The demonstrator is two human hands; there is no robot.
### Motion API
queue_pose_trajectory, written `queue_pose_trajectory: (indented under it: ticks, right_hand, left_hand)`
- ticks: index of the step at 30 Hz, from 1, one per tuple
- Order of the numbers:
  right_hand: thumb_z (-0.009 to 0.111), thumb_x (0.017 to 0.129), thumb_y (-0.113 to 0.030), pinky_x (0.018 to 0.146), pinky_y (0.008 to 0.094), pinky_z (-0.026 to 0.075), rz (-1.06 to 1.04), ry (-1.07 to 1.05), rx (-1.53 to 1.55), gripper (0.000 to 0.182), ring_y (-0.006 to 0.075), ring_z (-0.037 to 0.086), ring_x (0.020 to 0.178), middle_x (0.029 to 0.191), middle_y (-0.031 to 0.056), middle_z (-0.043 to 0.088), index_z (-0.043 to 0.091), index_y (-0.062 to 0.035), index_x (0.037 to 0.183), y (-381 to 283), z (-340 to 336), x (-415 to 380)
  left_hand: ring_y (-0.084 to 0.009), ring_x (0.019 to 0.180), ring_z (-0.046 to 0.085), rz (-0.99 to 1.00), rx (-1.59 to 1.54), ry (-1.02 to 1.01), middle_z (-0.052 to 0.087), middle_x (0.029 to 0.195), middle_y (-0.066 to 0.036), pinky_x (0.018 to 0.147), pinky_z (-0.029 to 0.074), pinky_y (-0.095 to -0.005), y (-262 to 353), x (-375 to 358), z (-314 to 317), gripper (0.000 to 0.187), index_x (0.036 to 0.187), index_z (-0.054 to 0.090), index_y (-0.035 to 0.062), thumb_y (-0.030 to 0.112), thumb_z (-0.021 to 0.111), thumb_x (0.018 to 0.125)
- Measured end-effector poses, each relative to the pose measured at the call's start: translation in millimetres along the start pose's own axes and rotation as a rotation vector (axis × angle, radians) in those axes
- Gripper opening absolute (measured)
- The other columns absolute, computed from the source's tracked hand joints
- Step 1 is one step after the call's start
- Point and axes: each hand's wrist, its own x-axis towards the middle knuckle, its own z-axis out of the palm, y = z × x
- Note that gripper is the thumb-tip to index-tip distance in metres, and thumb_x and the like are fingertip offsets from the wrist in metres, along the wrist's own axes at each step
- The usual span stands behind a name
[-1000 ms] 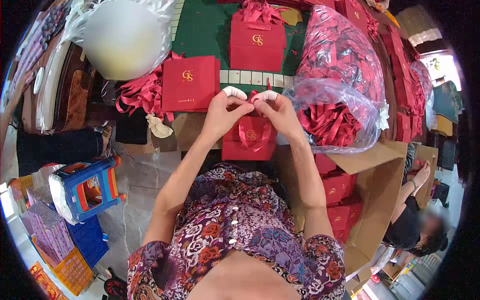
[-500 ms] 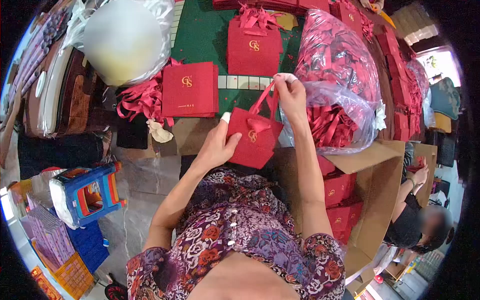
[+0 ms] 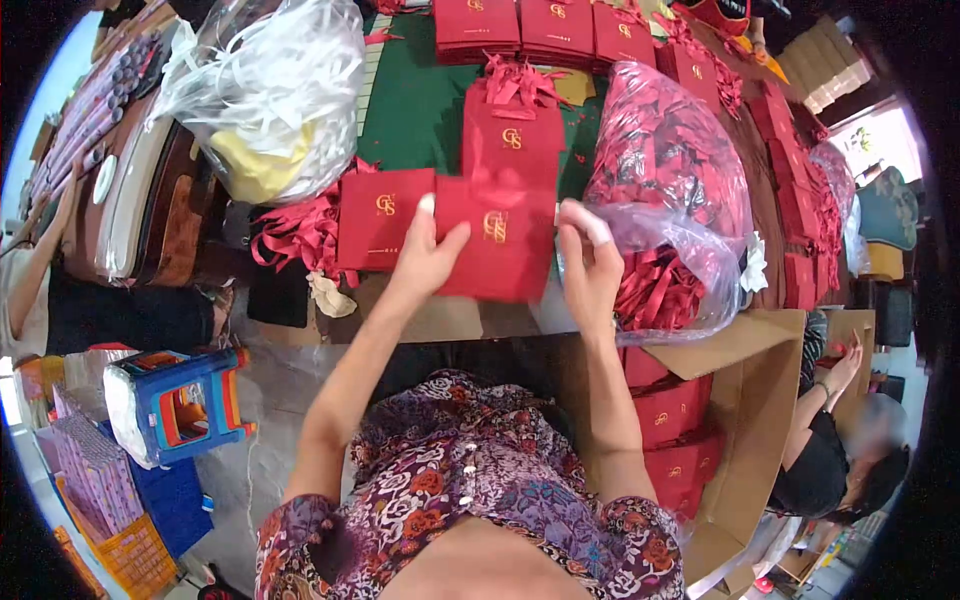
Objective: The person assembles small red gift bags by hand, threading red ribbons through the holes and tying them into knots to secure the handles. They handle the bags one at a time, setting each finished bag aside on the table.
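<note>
A red bag with a gold logo (image 3: 495, 245), slightly blurred, lies between my two hands, overlapping the lower part of a stack of red bags (image 3: 512, 135) topped with ribbons. My left hand (image 3: 430, 250) pinches the bag's left edge between a white-wrapped fingertip and the thumb. On the right side, my right hand (image 3: 592, 255) is beside the bag's edge with its fingers curled and apart, holding nothing visible. Another red stack (image 3: 385, 225) sits just left of the bag, with loose red ribbons (image 3: 300, 245) beside it.
A clear plastic bag of red ribbons (image 3: 670, 150) stands right; a bag of white ribbons (image 3: 290, 100) stands upper left. An open cardboard box (image 3: 745, 420) holding red bags is at lower right. A person in black (image 3: 830, 450) is farther right. Plastic stools (image 3: 180, 405) stand left.
The red bag has moved up and straightened over the stack. My right hand has let go of its ribbon handle and moved lower. The view has tilted, showing more of the table's far side.
</note>
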Motion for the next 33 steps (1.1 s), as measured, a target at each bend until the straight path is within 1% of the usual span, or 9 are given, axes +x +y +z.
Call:
queue_pose_trajectory:
  ticks: [3,9,15,16,21,22,23,29,33]
  right_hand:
    - [0.062,0.091,0.003,0.085,0.0278,0.048,-0.188,0.020,-0.238,0.020,0.0171,0.063,0.094,0.100,0.0080,0.067,0.069,-0.0025,0.109,-11.0,3.2,-18.7]
    - [0.063,0.092,-0.001,0.074,0.0310,0.052,0.073,-0.200,-0.167,0.018,0.0230,0.066,0.087,0.100,0.0119,0.067,0.071,-0.0065,0.108,-2.6,10.5,-63.9]
    - [0.065,0.091,-0.002,0.070,0.0297,0.051,0.135,-0.178,-0.233,0.018,0.0211,0.064,0.081,0.095,0.0100,0.066,0.070,-0.0072,0.108,2.6,0.5,-86.1]
    - [0.065,0.090,-0.002,0.071,0.0284,0.050,0.234,-0.167,-0.279,0.018,0.0173,0.063,0.080,0.094,0.0078,0.066,0.071,-0.0071,0.107,0.9,-3.8,-86.5]
    - [0.069,0.087,0.000,0.071,0.0332,0.051,-0.078,0.073,-0.715,0.017,0.0239,0.064,0.082,0.093,0.0114,0.064,0.065,-0.0047,0.102,22.8,-39.5,-64.2]
    - [0.069,0.087,-0.006,0.073,0.0420,0.048,-0.060,0.090,-0.611,0.020,0.0355,0.059,0.086,0.093,0.0171,0.059,0.062,-0.0039,0.106,27.1,-42.7,-58.8]
    - [0.070,0.086,-0.007,0.075,0.0441,0.046,-0.076,0.063,-0.792,0.023,0.0367,0.057,0.089,0.095,0.0178,0.058,0.061,-0.0023,0.106,24.5,-48.3,-53.9]
    - [0.072,0.084,-0.009,0.074,0.0445,0.046,-0.009,0.048,-0.839,0.019,0.0340,0.058,0.084,0.089,0.0141,0.060,0.062,-0.0040,0.100,56.3,-53.7,-45.5]
    - [0.072,0.084,-0.010,0.070,0.0438,0.047,-0.040,0.068,-0.862,0.012,0.0326,0.060,0.080,0.082,0.0119,0.061,0.065,-0.0052,0.092,53.7,-55.3,-43.6]
  left_hand:
    - [-0.0199,0.109,0.059,0.101,-0.036,0.036,0.062,0.120,-0.015,0.096,0.047,-0.0349,13.1,54.6,3.5,0.037,0.125,0.049,-0.0038,0.006,0.062,0.092]
    - [-0.0176,0.107,0.060,0.001,0.314,0.031,0.065,0.117,-0.012,0.092,0.049,-0.0336,-11.7,130.2,2.5,0.038,0.125,0.051,-0.0036,0.011,0.066,0.093]
    - [-0.0255,0.097,0.068,0.006,0.709,0.103,0.068,0.106,-0.020,0.083,0.053,-0.0372,-29.7,113.9,1.2,0.054,0.121,0.050,-0.0084,0.023,0.076,0.087]
    - [-0.0260,0.096,0.067,0.080,0.687,0.098,0.067,0.107,-0.020,0.082,0.054,-0.0386,-28.8,112.3,-4.9,0.055,0.123,0.050,-0.0078,0.023,0.076,0.086]
    - [-0.0386,0.100,0.059,0.517,1.071,0.169,0.059,0.109,-0.021,0.089,0.048,-0.0437,-5.7,85.7,-57.5,0.047,0.127,0.054,0.0035,0.018,0.073,0.086]
    - [-0.0402,0.101,0.057,0.494,1.074,0.130,0.059,0.109,-0.020,0.090,0.046,-0.0456,-6.6,81.6,-71.9,0.046,0.125,0.055,0.0029,0.022,0.072,0.087]
    - [-0.0402,0.101,0.057,0.489,1.083,0.136,0.059,0.109,-0.020,0.090,0.046,-0.0456,-9.0,76.5,-82.4,0.046,0.125,0.055,0.0029,0.022,0.072,0.087]
    - [-0.0415,0.103,0.057,0.366,1.335,-0.036,0.063,0.110,-0.022,0.088,0.047,-0.0480,-12.7,43.4,-102.0,0.052,0.120,0.061,0.0002,0.035,0.075,0.084]
    - [-0.0362,0.104,0.055,0.418,1.308,0.069,0.058,0.109,-0.016,0.087,0.044,-0.0467,-7.6,30.6,-88.8,0.052,0.113,0.062,0.0036,0.036,0.080,0.078]
